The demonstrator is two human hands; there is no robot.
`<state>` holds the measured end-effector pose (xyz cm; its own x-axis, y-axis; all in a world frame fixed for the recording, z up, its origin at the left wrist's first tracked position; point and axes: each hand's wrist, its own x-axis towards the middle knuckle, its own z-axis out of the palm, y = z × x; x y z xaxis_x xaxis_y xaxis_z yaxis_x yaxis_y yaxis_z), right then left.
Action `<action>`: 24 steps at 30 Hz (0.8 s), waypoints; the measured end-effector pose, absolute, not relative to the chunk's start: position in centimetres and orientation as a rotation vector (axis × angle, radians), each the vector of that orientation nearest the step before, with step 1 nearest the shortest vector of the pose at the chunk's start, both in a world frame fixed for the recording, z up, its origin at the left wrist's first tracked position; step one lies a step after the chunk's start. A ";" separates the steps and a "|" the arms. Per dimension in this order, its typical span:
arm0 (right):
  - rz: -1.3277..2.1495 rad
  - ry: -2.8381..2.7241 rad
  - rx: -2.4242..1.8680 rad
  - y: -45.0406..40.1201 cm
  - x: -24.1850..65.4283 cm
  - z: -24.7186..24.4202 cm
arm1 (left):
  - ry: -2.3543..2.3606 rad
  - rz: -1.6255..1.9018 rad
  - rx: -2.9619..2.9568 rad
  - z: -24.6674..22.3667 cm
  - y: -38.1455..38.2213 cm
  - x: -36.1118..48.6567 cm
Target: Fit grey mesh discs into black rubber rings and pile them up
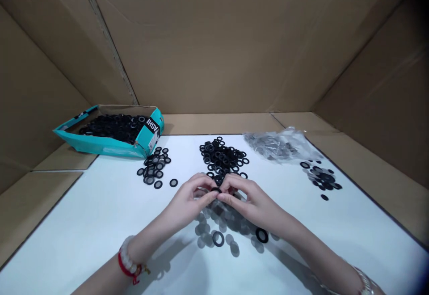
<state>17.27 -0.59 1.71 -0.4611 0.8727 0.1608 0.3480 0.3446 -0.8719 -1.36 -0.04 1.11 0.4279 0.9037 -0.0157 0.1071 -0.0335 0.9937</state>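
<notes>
My left hand and my right hand meet at the middle of the white table. Between their thumbs and fingers they pinch one black rubber ring, seen nearly edge-on. Whether a disc sits in it I cannot tell. Just beyond my fingertips lies a heap of black rings. Below and behind my hands spread many small grey translucent discs, partly hidden by my fingers. Two loose rings lie among them, a thin ring and a thicker ring.
A turquoise box full of black rings stands at the back left. Near it lie rings with grey centres. A clear plastic bag rests at the back right, with a small pile of dark pieces beside it. Cardboard walls enclose the table.
</notes>
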 end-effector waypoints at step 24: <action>1.047 -1.908 -1.073 -1.1 16.5 0.9 | 1.121 0.959 1.480 0.9 -0.4 -1.0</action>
